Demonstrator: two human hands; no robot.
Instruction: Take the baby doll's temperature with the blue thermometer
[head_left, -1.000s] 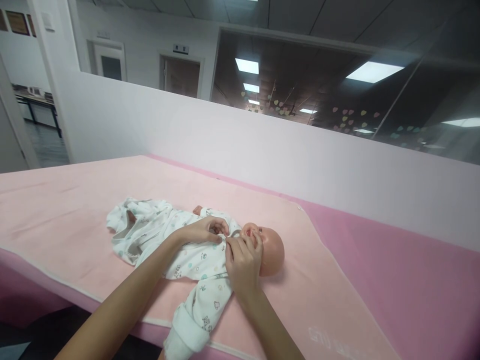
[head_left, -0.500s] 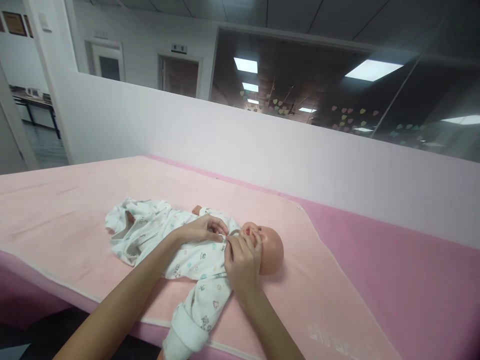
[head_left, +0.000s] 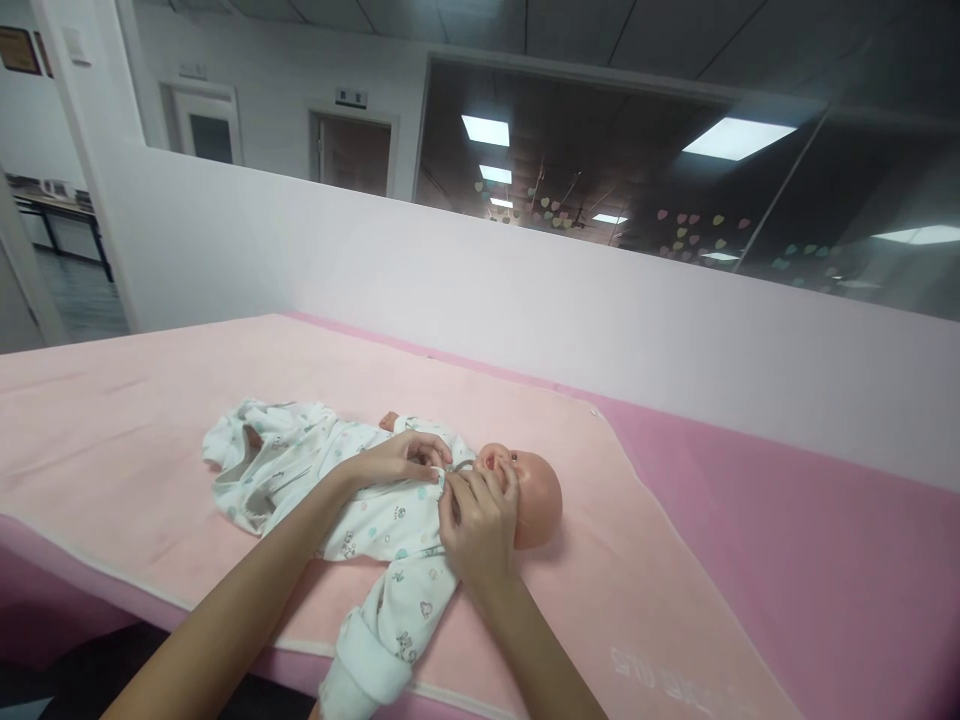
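Observation:
A baby doll (head_left: 541, 498) lies on its back, head to the right, dressed in a white printed romper (head_left: 375, 520). My left hand (head_left: 401, 458) rests over the doll's chest, its fingertips pinching the romper's neckline. Close beside the chin, my right hand (head_left: 480, 515) has its fingers bent and closed on the same collar edge. The two sets of fingertips nearly meet; what exactly lies between them is partly hidden. One sleeve of the romper stretches toward me over the table's front edge, and the leg part lies crumpled at the left.
A pale pink mat (head_left: 150, 400) covers the table, over a darker pink surface (head_left: 787, 480) at the right. Behind it rises a low white wall (head_left: 525, 300) with a dark window (head_left: 637, 170) above. A doorway at the far left shows a desk (head_left: 60, 210).
The view has shifted slightly, so everything appears a little further left. Both hands stay at the romper's neckline, with the right fingers slightly closer to the left.

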